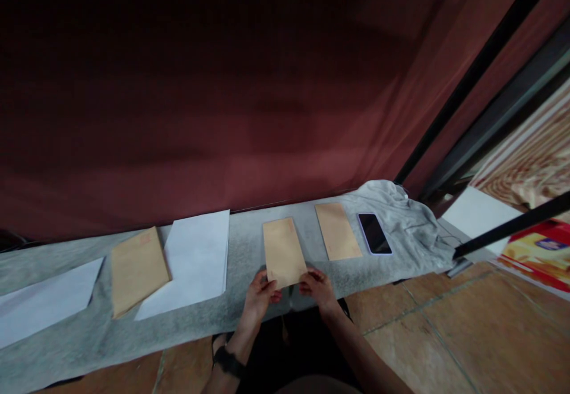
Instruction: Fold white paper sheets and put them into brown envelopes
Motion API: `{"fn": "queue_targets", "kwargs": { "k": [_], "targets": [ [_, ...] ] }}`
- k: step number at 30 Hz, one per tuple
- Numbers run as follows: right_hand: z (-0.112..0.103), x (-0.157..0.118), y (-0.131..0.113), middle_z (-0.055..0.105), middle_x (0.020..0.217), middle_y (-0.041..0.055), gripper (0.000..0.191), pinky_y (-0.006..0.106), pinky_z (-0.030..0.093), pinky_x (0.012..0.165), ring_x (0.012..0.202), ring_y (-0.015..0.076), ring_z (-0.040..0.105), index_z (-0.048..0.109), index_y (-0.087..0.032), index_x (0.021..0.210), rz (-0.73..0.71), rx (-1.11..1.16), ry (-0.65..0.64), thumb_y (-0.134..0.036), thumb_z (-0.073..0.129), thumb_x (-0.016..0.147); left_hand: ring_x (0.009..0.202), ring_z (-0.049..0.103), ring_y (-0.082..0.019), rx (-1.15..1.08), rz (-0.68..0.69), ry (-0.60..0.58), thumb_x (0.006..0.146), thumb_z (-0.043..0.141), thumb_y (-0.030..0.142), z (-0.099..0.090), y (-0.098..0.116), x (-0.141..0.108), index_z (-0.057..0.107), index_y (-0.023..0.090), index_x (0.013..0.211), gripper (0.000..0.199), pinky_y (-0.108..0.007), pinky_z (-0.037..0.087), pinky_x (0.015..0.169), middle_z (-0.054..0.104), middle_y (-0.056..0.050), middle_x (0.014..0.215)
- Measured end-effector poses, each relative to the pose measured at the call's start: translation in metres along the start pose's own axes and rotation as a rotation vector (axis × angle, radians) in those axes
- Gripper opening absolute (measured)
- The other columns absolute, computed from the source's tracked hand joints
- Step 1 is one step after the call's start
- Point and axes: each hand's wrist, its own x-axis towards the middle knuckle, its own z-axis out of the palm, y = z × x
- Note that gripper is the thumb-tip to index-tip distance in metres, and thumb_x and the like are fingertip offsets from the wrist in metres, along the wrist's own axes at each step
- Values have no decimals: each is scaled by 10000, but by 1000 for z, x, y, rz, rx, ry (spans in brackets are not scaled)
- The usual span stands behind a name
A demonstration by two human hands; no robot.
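Note:
A brown paper envelope [285,248] is held at its near edge, one corner in each hand. My left hand [260,294] pinches the near left corner, thumb on top. My right hand [318,287] grips the near right corner with curled fingers. The envelope's far end reaches over the grey cloth. To the right of it lies a second brown envelope [338,231], flat and apart from my hands. On the left, a stack of brown envelopes [138,269] partly covers white paper sheets [198,257].
A cloth-covered bench [247,227] runs across the view before a dark red wall [267,114]. A phone [374,233] lies to the right. More white paper [48,302] is at far left. Black metal bars [472,79] slant at the right, above a tiled floor [414,334].

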Motion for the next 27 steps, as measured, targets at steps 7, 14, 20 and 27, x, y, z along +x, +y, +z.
{"fn": "queue_targets", "kwargs": {
  "k": [7,14,20,27],
  "targets": [
    [-16,-21,-7,707,1197,94,344,395,534,1010,1109,227,669,664,-230,1247,-779,-963,-19,-209,482,955,452,599,-163,365,32,69,800,657,345,-10,-4,-1,533,223,1080,329,-254,426,469,632,56,590],
    [-21,-40,4,535,1515,83,527,472,358,1201,1405,234,485,461,-220,1507,-1083,-1517,-304,-206,543,986,758,721,-294,1027,323,272,976,471,446,-3,-5,-12,645,206,1048,305,-379,523,696,734,-98,785],
    [-25,-37,12,620,1428,79,479,474,359,1195,1375,240,520,541,-238,1448,-1112,-1523,-268,-299,605,977,1436,444,-260,1153,882,-104,1013,400,334,47,5,27,551,174,1404,449,-475,352,1189,537,-123,1505],
    [-21,-41,10,538,1513,47,520,460,316,1216,1400,222,491,433,-259,1527,-1073,-1532,-248,-288,533,1017,1529,285,-252,1313,879,-63,1021,385,377,60,16,83,394,139,1538,569,-470,210,1260,353,-135,1629]
  ]
}}
